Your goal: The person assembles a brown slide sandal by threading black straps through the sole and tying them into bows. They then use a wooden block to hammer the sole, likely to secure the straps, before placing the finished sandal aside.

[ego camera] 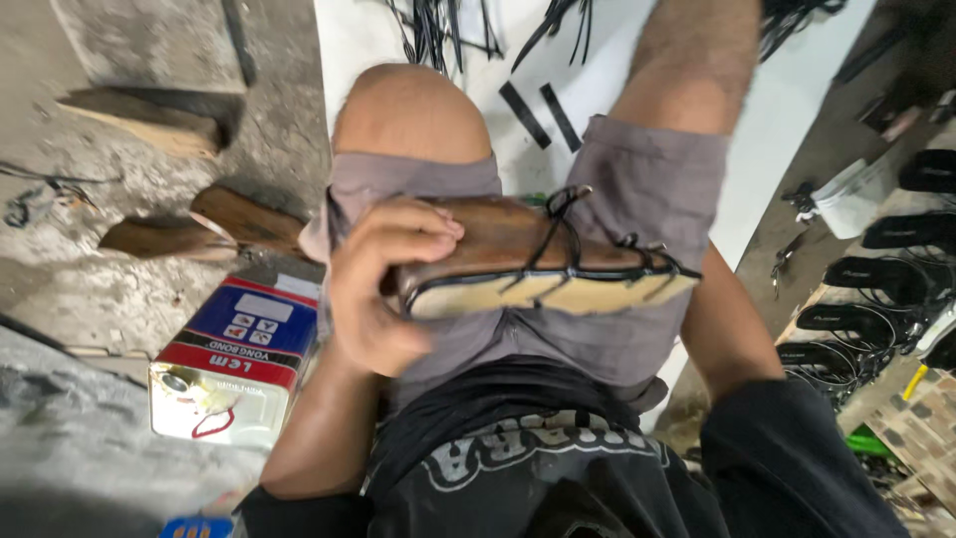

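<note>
Head view, scene: A seated person in grey shorts looks down at work held across the lap, on a rough concrete floor (110,289).

Left hand: The left hand (383,289) is clamped around one end of a wooden shoe last (498,239), fingers curled over its top and thumb underneath.

Wooden shoe last: It lies across the thighs, roughly level, its brown wooden body upward and a pale sole piece (548,292) along the lower edge facing the camera.

Black straps: Thin black straps (558,234) cross over the last and the sole edge, pinned by what appear to be small nails, though the blur makes this hard to confirm.

Right hand: The right forearm runs down behind the right thigh and the hand itself is hidden, so its grip cannot be told.

Glue tin: A square metal tin (239,359) with a red, white and blue label lies on the floor just beside the left arm.

Wooden blocks: Several wooden blocks (209,224) lie on the floor beyond the tin.

White sheet: A white sheet (797,110) lies under the legs, with loose black strips (543,115) between the knees.

Sandals: Finished black sandals (876,274) are lined up at the right edge, well apart from the last.
</note>
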